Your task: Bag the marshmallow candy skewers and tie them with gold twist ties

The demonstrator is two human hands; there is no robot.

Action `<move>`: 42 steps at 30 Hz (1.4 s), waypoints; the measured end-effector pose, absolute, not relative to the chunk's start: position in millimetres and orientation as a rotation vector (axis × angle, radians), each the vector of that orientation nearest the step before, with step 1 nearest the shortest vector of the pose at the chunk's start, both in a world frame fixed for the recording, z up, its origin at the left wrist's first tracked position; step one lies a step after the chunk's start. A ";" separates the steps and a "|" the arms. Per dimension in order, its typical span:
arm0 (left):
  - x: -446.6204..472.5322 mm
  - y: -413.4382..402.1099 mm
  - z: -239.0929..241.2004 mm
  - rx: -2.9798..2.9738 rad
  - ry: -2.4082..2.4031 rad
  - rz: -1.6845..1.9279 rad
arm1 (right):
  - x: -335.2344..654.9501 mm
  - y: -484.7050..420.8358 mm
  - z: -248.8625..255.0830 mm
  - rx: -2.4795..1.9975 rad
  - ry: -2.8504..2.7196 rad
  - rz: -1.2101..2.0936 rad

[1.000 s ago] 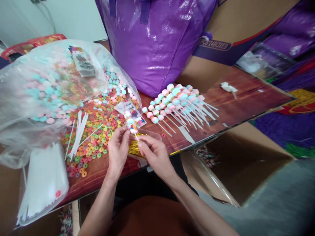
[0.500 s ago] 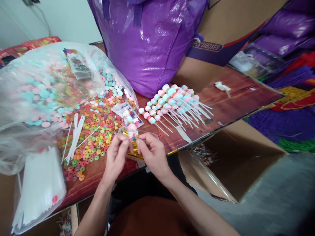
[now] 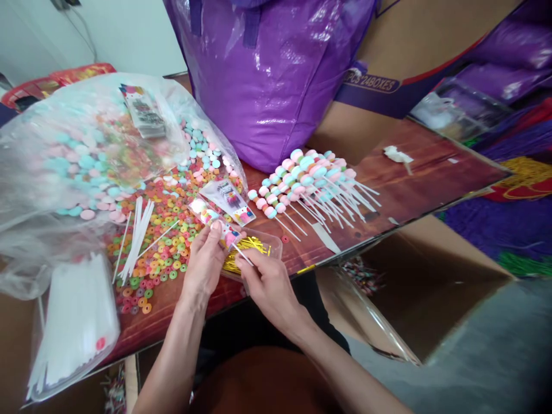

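Worktop [image 3: 435,172] is wood-grain red-brown, crowded on the left, with a big purple bag [image 3: 276,86] at the back and a printed cardboard box [image 3: 431,40] just behind it to the right.

Left hand [image 3: 204,259] closed on a candy skewer [image 3: 202,210] in a clear printed sleeve [image 3: 229,234], thumb on top. Skewer is tilted, candy end up-left, bare stick down-right. Right hand [image 3: 269,282] is at the stick end, fingers curled; can't tell if they're pinching it.

Skewer sits over the worktop's front part, just left of a clear tray [image 3: 279,247] of gold ties [image 3: 255,246], partly over it. Flat printed bag [image 3: 228,198] lies just beyond the skewer.

Left side: spread of gummy rings [image 3: 168,261], a few white sticks [image 3: 138,238] on them, and a full stick pack [image 3: 77,316] at the front edge. Large clear plastic bag [image 3: 56,138] behind, pastel candies [image 3: 88,161] inside, stack of printed bags [image 3: 144,112] on top.

Right side: pile of finished skewers [image 3: 306,172], sticks toward the front edge. Crumpled white tissue [image 3: 397,154] further right.
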State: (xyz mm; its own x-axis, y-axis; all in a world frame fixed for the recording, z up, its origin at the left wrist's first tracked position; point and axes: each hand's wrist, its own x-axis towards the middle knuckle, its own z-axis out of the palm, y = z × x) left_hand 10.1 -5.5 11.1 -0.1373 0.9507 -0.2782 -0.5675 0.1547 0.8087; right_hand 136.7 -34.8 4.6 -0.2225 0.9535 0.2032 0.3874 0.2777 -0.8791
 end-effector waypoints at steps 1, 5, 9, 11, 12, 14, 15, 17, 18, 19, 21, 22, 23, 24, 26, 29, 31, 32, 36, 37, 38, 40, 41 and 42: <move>9.8 -5.5 11.1 0.486 1.004 1.410 | 138.3 -36.4 6.6 -1.237 -1.741 0.966; 11.1 -7.2 9.0 0.472 1.013 1.359 | 143.0 -39.5 13.1 -1.244 -1.713 1.109; 13.4 -7.9 7.3 0.485 1.004 1.409 | 145.7 -39.3 12.4 -1.235 -1.636 1.197; 15.2 -8.2 7.1 0.496 0.974 1.423 | 145.1 -38.2 9.2 -1.230 -1.578 1.258; 16.4 -8.6 6.8 0.493 0.963 1.420 | 144.0 -37.4 7.3 -1.221 -1.543 1.296; 19.5 -10.4 5.4 0.474 0.957 1.409 | 140.2 -35.5 3.9 -1.193 -1.478 1.344; 21.0 -11.8 4.2 0.464 0.961 1.406 | 137.8 -34.5 2.7 -1.183 -1.459 1.341; 23.6 -15.0 1.7 0.450 0.982 1.409 | 132.7 -33.0 1.5 -1.178 -1.453 1.298; 24.4 -16.5 0.6 0.448 0.996 1.418 | 130.4 -32.5 1.3 -1.179 -1.455 1.280; 24.9 -17.8 -0.2 0.448 1.008 1.429 | 128.4 -32.1 1.4 -1.181 -1.456 1.271; 25.1 -19.6 -0.7 0.447 1.020 1.451 | 125.4 -31.2 2.2 -1.176 -1.452 1.280; 25.1 -20.1 -0.6 0.441 1.022 1.467 | 124.3 -30.4 2.8 -1.170 -1.453 1.288; 25.1 -20.5 -0.3 0.429 1.026 1.484 | 123.3 -29.3 3.8 -1.168 -1.455 1.287; 25.1 -21.0 0.2 0.410 1.036 1.504 | 122.3 -28.0 5.0 -1.169 -1.460 1.280; 24.4 -23.5 1.8 0.378 1.068 1.552 | 119.3 -25.3 8.0 -1.182 -1.461 1.259; 15.6 -33.6 7.3 0.438 1.093 1.566 | 109.7 -25.9 12.1 -1.149 -1.351 1.364; -0.1 -44.8 12.7 0.536 1.083 1.488 | 98.8 -32.3 13.1 -1.043 -1.128 1.644; -10.7 -51.1 15.3 0.566 1.065 1.425 | 92.4 -37.3 13.3 -0.961 -0.972 1.834; -50.6 -74.4 21.0 0.664 1.000 1.440 | 73.5 -59.1 15.1 -0.668 -0.525 2.338; -55.2 -78.2 21.2 0.659 0.971 1.446 | 73.1 -62.1 16.1 -0.643 -0.573 2.361; -56.5 -80.7 21.1 0.657 0.943 1.463 | 75.0 -63.0 16.9 -0.646 -0.696 2.337; -50.6 -80.8 20.0 0.658 0.908 1.482 | 85.0 -58.7 17.0 -0.722 -1.119 2.150; -44.8 -78.6 19.2 0.668 0.910 1.488 | 92.2 -53.7 16.0 -0.797 -1.361 1.977; -38.1 -75.1 18.4 0.672 0.936 1.489 | 100.0 -47.4 14.3 -0.898 -1.586 1.755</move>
State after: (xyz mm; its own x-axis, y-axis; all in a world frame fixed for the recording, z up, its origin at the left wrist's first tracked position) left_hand -38.1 -75.1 18.4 -0.1403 0.9846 -0.1041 -0.5211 0.0159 0.8533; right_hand 100.0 -47.4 14.3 -0.5893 0.8031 -0.0879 0.0065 -0.1041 -0.9945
